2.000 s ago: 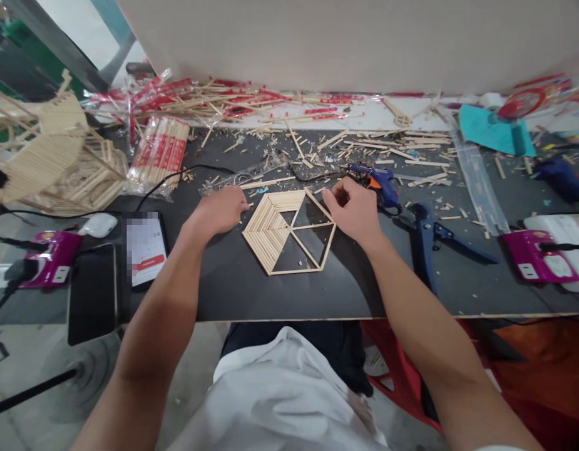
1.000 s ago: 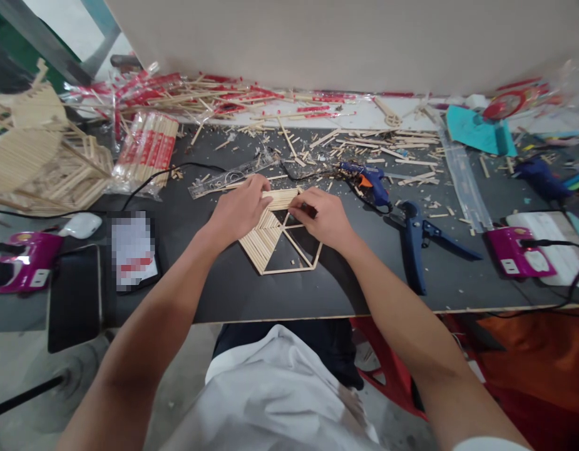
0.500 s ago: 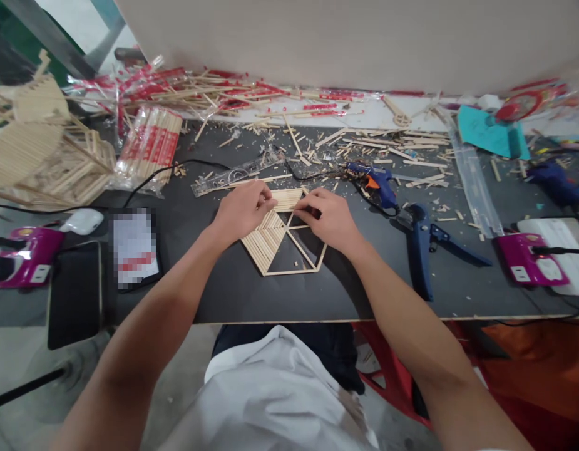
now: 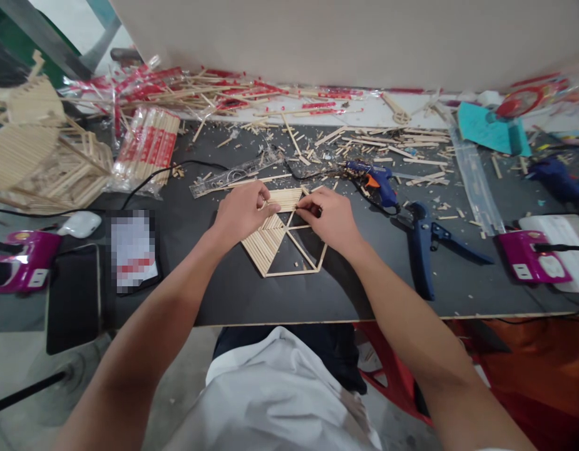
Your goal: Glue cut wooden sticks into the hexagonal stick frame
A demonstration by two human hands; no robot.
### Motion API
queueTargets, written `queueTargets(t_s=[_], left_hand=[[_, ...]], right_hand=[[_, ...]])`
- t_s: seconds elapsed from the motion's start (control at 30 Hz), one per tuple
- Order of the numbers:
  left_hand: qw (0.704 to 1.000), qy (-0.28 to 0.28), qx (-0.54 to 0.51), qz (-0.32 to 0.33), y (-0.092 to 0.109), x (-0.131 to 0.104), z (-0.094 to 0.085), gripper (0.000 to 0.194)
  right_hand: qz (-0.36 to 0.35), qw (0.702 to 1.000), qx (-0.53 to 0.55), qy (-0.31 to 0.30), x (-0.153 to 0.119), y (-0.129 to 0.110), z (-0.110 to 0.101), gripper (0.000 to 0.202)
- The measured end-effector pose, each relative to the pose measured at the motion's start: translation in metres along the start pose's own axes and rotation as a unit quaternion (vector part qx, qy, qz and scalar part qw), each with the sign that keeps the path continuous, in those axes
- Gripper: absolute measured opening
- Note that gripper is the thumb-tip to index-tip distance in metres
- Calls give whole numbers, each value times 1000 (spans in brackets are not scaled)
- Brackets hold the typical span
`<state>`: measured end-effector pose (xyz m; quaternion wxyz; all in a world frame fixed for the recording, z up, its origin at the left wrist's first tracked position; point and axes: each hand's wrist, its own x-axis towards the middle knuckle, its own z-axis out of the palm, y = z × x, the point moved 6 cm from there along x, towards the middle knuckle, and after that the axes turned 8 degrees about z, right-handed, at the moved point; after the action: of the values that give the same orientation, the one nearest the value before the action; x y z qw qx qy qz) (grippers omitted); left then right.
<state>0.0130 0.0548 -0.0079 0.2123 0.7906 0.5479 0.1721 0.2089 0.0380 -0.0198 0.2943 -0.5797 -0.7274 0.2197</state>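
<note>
A flat hexagonal frame of pale wooden sticks (image 4: 263, 246) lies on the dark table. Its left and upper sections are filled with sticks side by side, while the lower and right ones show bare spokes. My left hand (image 4: 242, 212) rests over the upper left of the frame, thumb and finger closed at the near edge of the upper rows. Opposite it, my right hand (image 4: 330, 216) pinches at the upper right spoke. A thin wooden stick (image 4: 286, 210) appears to run between both sets of fingertips, its ends hidden by them.
A blue glue gun (image 4: 382, 185) and blue-handled cutters (image 4: 421, 244) lie to the right. Behind are a clear ruler (image 4: 237, 172), stick scraps and packed chopsticks (image 4: 148, 141). Phones (image 4: 76, 297), purple power adapters (image 4: 533, 257) and a large stick model (image 4: 45, 150) occupy the sides.
My right fingertips have shifted very slightly along the upper right spoke. The left thumb has moved a little to the right; the hexagonal frame stays in place.
</note>
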Motion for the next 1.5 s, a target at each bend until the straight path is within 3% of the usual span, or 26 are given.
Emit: queueTargets(t_s=[0.57, 0.83, 1.5], left_hand=[[996, 1, -92, -2, -9, 2, 0, 26], [992, -6, -121, -14, -7, 5, -2, 10], [996, 18, -82, -18, -7, 1, 2, 30]], right_hand=[[-16, 1000, -8, -3, -2, -6, 3, 8], [-14, 1000, -3, -6, -3, -9, 3, 8], [-2, 1000, -24, -5, -6, -9, 4, 8]])
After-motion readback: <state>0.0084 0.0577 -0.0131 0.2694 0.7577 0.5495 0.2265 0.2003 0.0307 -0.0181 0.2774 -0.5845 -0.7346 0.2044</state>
